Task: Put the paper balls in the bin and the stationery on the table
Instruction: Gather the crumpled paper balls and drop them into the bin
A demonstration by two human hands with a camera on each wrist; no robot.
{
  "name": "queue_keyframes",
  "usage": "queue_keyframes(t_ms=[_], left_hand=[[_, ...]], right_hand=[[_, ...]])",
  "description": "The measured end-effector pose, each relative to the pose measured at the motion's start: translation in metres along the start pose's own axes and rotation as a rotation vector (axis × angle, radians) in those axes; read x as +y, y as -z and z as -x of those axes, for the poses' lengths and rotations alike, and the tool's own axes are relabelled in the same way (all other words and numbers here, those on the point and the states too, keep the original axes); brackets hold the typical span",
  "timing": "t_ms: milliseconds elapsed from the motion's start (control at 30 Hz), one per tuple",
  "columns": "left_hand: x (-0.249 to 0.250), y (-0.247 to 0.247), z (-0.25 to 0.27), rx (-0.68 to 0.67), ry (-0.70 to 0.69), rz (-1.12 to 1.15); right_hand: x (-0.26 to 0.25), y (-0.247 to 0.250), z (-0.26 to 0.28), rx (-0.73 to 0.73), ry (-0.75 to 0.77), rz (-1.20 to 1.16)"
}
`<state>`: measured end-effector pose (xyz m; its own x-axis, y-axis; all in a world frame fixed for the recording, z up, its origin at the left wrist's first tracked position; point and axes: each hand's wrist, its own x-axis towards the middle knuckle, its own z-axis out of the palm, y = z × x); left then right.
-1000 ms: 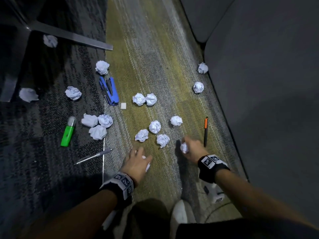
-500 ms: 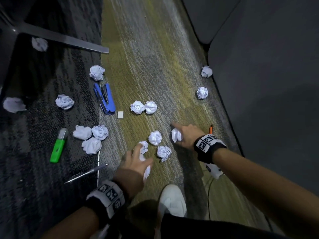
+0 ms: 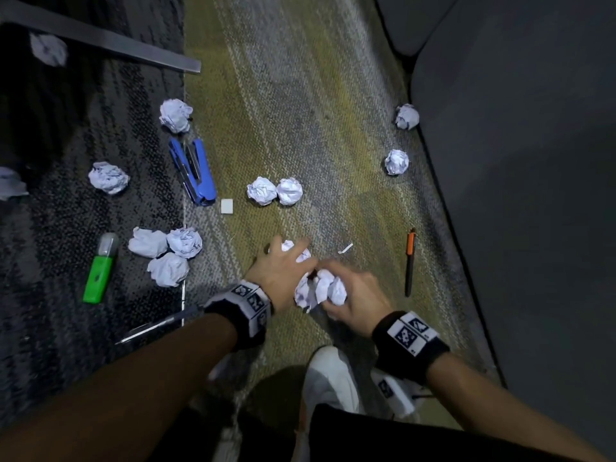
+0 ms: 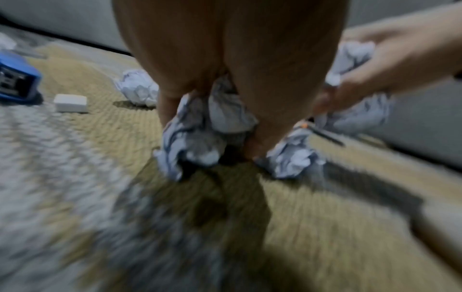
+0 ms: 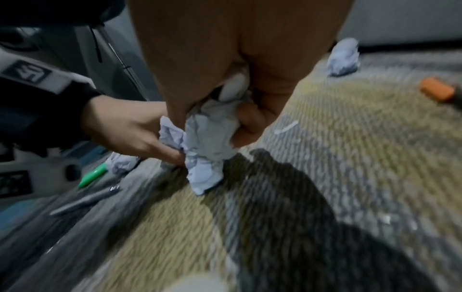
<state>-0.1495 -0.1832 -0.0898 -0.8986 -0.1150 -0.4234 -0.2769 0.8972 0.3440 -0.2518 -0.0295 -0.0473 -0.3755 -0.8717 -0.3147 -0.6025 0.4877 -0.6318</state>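
Both hands meet low over the carpet, each full of crumpled white paper. My left hand (image 3: 286, 265) grips paper balls (image 4: 205, 128) under curled fingers. Against it, my right hand (image 3: 346, 291) clutches a bunch of paper balls (image 3: 320, 290), also seen as crumpled paper (image 5: 207, 138) in the right wrist view. Loose paper balls lie around: a pair (image 3: 275, 191) ahead, three (image 3: 166, 251) at left, two (image 3: 396, 161) by the right wall. Stationery on the floor: a blue stapler (image 3: 193, 171), a green highlighter (image 3: 100, 271), an orange pen (image 3: 410, 261), a grey pen (image 3: 156, 325), a white eraser (image 3: 226, 206).
A grey wall or panel (image 3: 516, 161) borders the carpet on the right. A metal furniture leg (image 3: 110, 45) crosses the far left, with more paper balls (image 3: 48, 50) near it. My white shoe (image 3: 330, 378) is just below the hands. No bin or table is in view.
The hands have come together. The loose balls that lay in front of them are now gathered into both hands, and the right hand has moved left, away from the orange pen.
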Motion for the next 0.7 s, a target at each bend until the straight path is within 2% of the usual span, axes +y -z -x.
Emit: queue_keyframes(t_ms=[100,167,233,300,400,466,600,700], left_hand=[[-0.008,-0.007,0.015,0.051,-0.034,-0.104],[-0.010,-0.011,0.019,0.107,-0.022,-0.141],[-0.016,-0.018,0.018,0.164,-0.020,-0.111],[-0.019,-0.019,0.014,0.193,0.001,-0.016],[-0.014,-0.014,0.013,0.118,0.086,0.004],[-0.012,-0.012,0.012,0.118,0.108,-0.030],[-0.020,-0.011,0.009,0.124,0.069,-0.067],[-0.023,-0.010,0.008,0.119,0.059,-0.075]], right_hand=[[-0.005,-0.030,0.004,-0.021,-0.020,-0.068],[-0.009,-0.038,0.004,0.008,-0.069,-0.091],[-0.012,-0.038,0.005,-0.021,-0.064,-0.080],[-0.016,-0.040,0.009,-0.099,0.036,0.000],[-0.022,-0.052,0.010,-0.311,0.241,0.327],[-0.026,-0.056,0.005,-0.412,0.256,0.480],[-0.036,-0.060,-0.003,-0.453,0.366,0.549],[-0.044,-0.079,0.000,-0.461,0.453,0.705]])
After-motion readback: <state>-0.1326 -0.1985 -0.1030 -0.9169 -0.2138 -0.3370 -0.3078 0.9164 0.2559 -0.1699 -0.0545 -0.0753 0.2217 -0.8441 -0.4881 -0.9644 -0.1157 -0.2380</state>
